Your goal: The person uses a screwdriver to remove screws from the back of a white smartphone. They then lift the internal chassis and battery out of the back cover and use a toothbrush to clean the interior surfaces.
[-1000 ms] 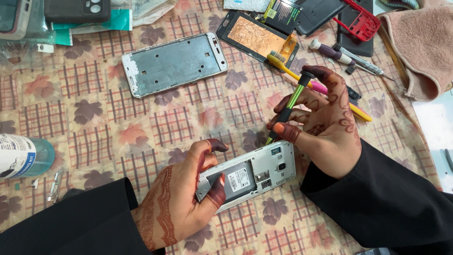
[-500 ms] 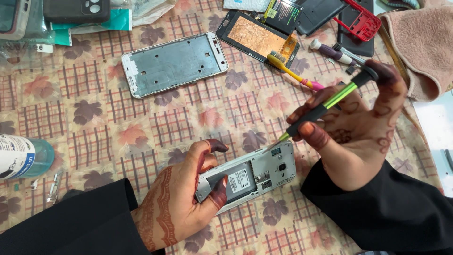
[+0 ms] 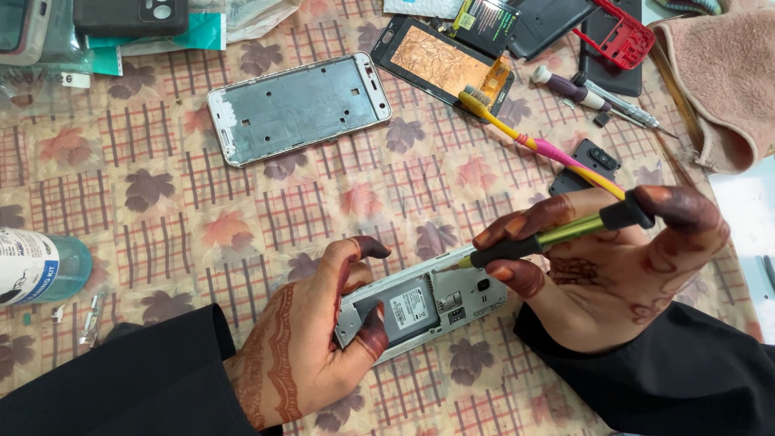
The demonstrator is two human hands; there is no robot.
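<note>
Silver-grey opened phone body (image 3: 424, 305) lies low and centre on the bench (image 3: 161, 234), which is covered by a leaf-patterned checked cloth. Head view: the left hand (image 3: 311, 343) clasps the phone's left end, thumb pressed on its inner plate. The right hand (image 3: 613, 270) pinches a green-handled screwdriver (image 3: 549, 236), tilted, its tip meeting the phone's upper edge. Above, well apart, lie a bare metal phone frame (image 3: 299, 106), a display panel with copper backing (image 3: 442, 63), a yellow-and-pink toothbrush (image 3: 537, 144), a red phone frame (image 3: 617, 32) and a pink towel (image 3: 722, 81). A blue bottle (image 3: 40, 265) rests at the left edge.
</note>
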